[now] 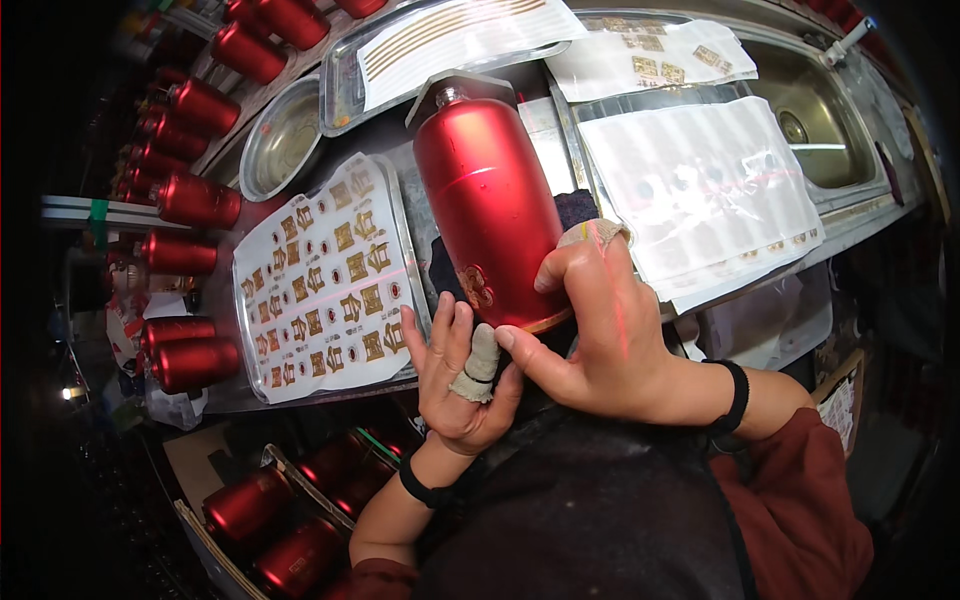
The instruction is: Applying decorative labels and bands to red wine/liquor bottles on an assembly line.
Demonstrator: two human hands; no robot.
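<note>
A glossy red bottle (490, 185) lies on its side, its clear neck pointing away from me and its base toward me. A gold emblem (475, 285) sits low on its left side. My right hand (610, 340) grips the base end, with curled fingers along the right side and the thumb at the bottom edge. A cloth finger cover is on one finger. My left hand (465, 385) is at the lower left of the base, fingers stretched and apart, with a cloth cover on one finger. Dark cloth (575, 207) shows under the bottle.
A sheet of gold decals (320, 290) lies on a tray at left. White sheets (700, 190) are at right, before a metal sink (815, 130). A metal bowl (283, 140) and striped gold sheet (450, 40) are behind. Red bottles (197, 200) stand at left; boxed ones (250, 500) below.
</note>
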